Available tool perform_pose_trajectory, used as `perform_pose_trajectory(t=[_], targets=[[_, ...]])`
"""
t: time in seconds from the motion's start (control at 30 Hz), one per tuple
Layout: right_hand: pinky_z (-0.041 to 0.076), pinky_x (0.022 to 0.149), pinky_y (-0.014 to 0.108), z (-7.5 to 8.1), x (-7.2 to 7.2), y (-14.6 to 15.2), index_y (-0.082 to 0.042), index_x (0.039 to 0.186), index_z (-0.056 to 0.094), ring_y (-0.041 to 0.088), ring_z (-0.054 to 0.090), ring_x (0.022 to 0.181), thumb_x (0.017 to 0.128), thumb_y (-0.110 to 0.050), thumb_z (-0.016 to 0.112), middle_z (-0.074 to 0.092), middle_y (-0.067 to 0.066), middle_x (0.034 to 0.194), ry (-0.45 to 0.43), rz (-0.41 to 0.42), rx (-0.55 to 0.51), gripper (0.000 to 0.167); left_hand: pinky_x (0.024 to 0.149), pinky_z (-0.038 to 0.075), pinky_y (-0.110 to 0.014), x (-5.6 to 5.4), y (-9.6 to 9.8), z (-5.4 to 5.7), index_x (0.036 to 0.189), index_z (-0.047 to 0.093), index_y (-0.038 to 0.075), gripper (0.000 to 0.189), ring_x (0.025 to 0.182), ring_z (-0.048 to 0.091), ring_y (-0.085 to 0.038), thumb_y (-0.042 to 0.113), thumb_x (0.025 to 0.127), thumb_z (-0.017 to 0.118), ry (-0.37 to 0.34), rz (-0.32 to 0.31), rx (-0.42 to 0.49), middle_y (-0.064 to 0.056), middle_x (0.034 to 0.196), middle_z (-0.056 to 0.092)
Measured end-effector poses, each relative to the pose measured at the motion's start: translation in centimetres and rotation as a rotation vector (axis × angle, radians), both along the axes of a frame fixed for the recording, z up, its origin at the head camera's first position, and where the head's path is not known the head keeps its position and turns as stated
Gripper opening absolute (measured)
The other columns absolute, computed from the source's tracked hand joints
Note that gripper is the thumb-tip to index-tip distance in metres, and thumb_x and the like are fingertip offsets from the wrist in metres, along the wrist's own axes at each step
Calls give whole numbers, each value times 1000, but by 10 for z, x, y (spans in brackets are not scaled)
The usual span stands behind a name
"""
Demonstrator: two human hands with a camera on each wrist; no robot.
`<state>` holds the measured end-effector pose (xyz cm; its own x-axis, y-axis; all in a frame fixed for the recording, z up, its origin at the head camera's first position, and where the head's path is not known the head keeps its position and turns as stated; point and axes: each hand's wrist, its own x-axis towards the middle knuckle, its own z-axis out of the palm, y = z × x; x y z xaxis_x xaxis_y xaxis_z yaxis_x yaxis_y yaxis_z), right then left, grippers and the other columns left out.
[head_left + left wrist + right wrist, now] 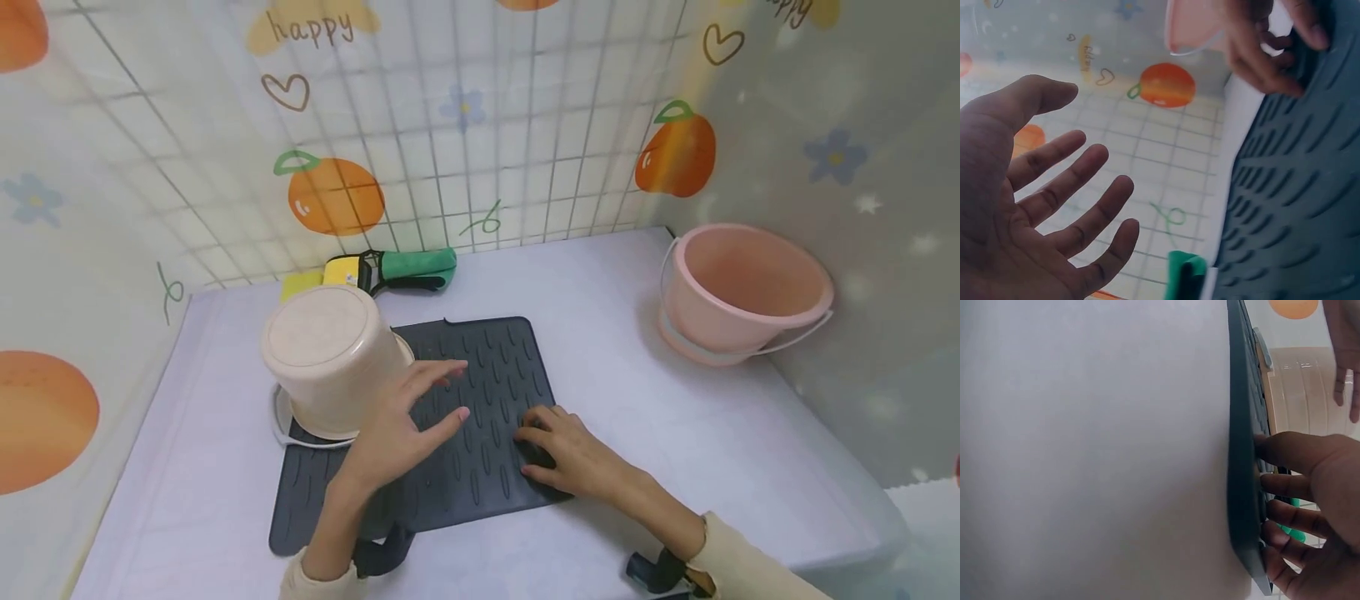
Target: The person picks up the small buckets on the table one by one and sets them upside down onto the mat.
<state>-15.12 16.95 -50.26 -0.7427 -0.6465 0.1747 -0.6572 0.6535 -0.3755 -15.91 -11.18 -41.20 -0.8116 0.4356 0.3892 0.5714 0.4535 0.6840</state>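
- Mat: dark, ridged, flat on white table.
- Pink bucket: upright, right of mat, well apart.
- Cream bucket: upside down, on mat's left part.
- Left hand: above mat, fingers and thumb wide.
- Right hand: at mat's right edge, fingers spread, slightly bent, tips touching it.

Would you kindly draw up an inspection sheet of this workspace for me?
Surface: white-covered table.
Job's things: dark ridged mat; cream bucket upside down, partly over the mat's left side.
Clutter: pink bucket, upright, at the right; green-and-yellow bundle at the back.
Hands: left hand hovers over the mat, holding nothing; right hand touches the mat near its right edge.
Cables: nothing seen.
Surroundings: backdrop printed with oranges and flowers.
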Motion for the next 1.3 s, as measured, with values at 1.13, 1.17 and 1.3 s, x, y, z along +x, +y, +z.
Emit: perform_pose_trajectory(t=[1.13,1.17,1.3], targets=[[45,90,44,17,4,6,-9,123,68,20,56,113,92,-32,75,62,3,123,90,-81,-28,39,103,41,-49,28,17,-104,118,71,25,40,122,47,-11,23,81,86,-260,23,-67,16,128,57],[45,90,44,21,3,8,-9,122,68,21,56,112,91,-30,75,63,3,122,99,-91,-34,38,103,41,-49,28,16,-105,117,72,25,39,123,46,-11,22,81,86,-263,22,-67,15,128,57],[46,89,44,40,-2,21,-9,118,71,22,59,109,90,-26,77,66,3,117,133,-134,-49,33,103,41,-50,32,16,-108,116,72,26,37,123,45,-11,22,82,85,-268,28,-70,15,129,57]])
